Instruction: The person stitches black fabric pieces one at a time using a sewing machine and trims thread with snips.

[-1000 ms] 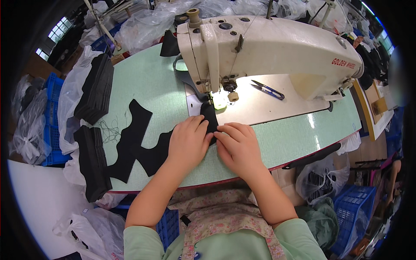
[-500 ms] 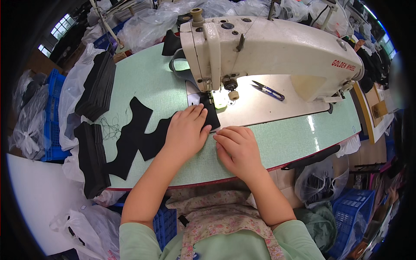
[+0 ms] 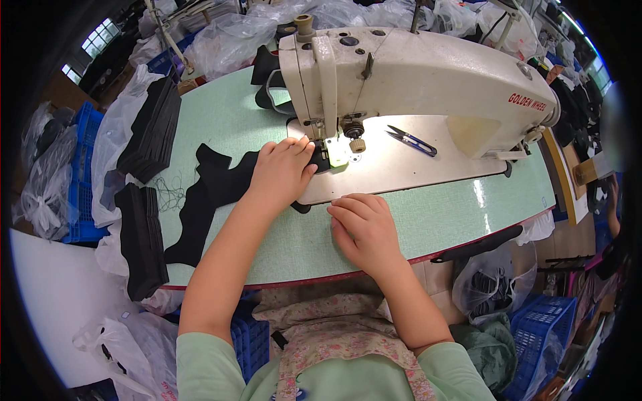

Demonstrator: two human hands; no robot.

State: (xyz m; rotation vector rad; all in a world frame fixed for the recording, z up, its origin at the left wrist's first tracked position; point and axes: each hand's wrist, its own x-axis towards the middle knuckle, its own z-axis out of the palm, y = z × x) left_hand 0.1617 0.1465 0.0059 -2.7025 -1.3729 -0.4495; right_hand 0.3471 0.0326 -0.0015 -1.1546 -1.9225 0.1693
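My left hand (image 3: 281, 175) lies over a black fabric piece (image 3: 227, 184), fingers stretched out and pressing it down just left of the sewing machine's presser foot (image 3: 325, 150). The piece's right end reaches the needle area; its curved left part trails toward the table's near left. Part of it is hidden under my hand. My right hand (image 3: 366, 230) rests on the green tabletop (image 3: 301, 250) before the machine bed, fingers loosely bent and the thumb a little apart, with nothing visible in it. The cream sewing machine (image 3: 414, 73) stands across the table.
Black cut-fabric stacks (image 3: 144, 240) lie at the left edge, another stack (image 3: 150, 130) behind. Blue-handled thread snips (image 3: 411, 140) sit on the metal bed. Loose threads (image 3: 170, 194) are near the stacks. Blue crates (image 3: 83, 174) and plastic bags (image 3: 495, 281) surround the table.
My left hand has moved away from me and slightly left, and the black fabric has turned and shifted with it, baring the bed's near left corner. My right hand has barely moved.
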